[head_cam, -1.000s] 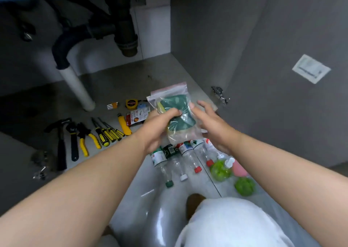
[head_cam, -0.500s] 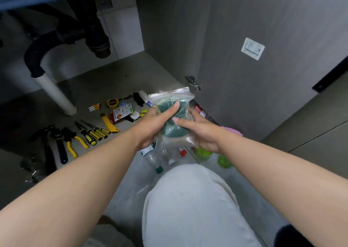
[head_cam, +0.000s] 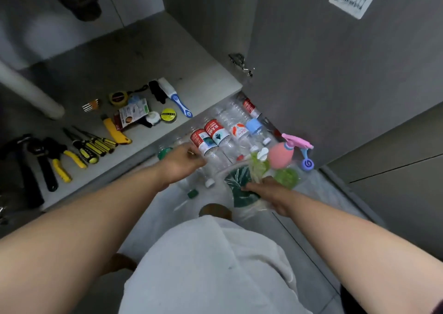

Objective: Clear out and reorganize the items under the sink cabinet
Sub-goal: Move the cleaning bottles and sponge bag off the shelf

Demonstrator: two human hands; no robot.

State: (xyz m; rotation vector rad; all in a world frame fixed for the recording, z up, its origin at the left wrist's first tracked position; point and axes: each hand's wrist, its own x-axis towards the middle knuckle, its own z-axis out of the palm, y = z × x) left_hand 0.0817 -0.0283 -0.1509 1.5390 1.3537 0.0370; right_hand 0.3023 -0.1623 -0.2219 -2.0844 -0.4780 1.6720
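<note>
The fingers [head_cam: 250, 189] of my right hand [head_cam: 269, 195] pinch the zip bag [head_cam: 239, 185], the clear one with the dark green sponge inside, at its right side. Half a second ago both hands held that bag up in front of the cabinet. Now the left has let go, and the right alone has carried it down to the floor [head_cam: 318, 193], right of the frame's centre. The bag hangs low, touching or nearly touching the tiles, just beside the green spray bottles [head_cam: 286, 177] and the pink spray bottle [head_cam: 282, 154].

I read this as the bag joining the cleared-out pile rather than going back in.

My left hand [head_cam: 182, 164] has swung to the middle of the frame, over the row of plastic bottles [head_cam: 215, 134] lying on the floor. Its fingers curl downward, but I cannot tell whether they grip a bottle.

Further out, at left, the screwdrivers [head_cam: 96, 146], utility knife [head_cam: 116, 132] and tape measure [head_cam: 118, 97] lie in rows on the cabinet shelf [head_cam: 191, 54].
</note>
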